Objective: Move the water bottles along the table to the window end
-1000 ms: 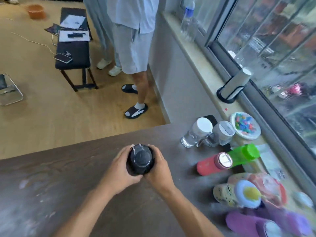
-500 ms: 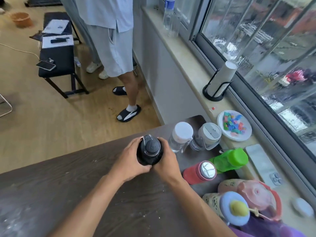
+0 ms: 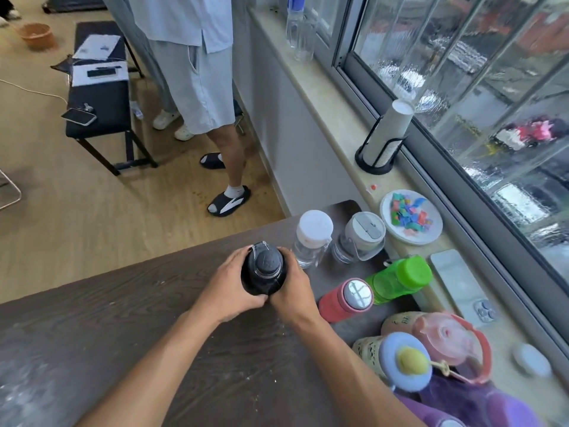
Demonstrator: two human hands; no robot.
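Black water bottle (image 3: 264,272), seen from above with its dark lid and clear loop handle uppermost, is held upright on the dark wood-grain desk (image 3: 92,318), clasped from both sides. The left hand (image 3: 229,285) is wrapped around its left flank with the fingers curled over the far side, and the right hand (image 3: 291,288) is closed against its right flank; the thumbs meet at the near side of the bottle. Just beyond the right hand, a clear bottle with a white lid (image 3: 312,238) is seen, almost touching the black one, and beside that a clear bottle with a grey flip lid (image 3: 361,238). Nearer the window, a green bottle (image 3: 400,280) and a red bottle with a silver top (image 3: 346,300) are leaning toward the camera, close together. Toward the lower right a pink bottle with a carry handle (image 3: 443,337), a patterned bottle with a blue and yellow lid (image 3: 400,362) and a purple bottle (image 3: 480,405) are crowded together. On the pale windowsill (image 3: 323,97) a white plate of coloured scraps (image 3: 411,221), a stack of paper cups in a black holder (image 3: 386,138), a phone lying face down (image 3: 462,285) and a plastic drinking-water bottle (image 3: 294,21) are set out. A person in pale shorts and black sandals (image 3: 197,87) is seen standing on the wooden floor (image 3: 77,211) beyond the desk, next to a black bench (image 3: 98,100) carrying papers and a phone.
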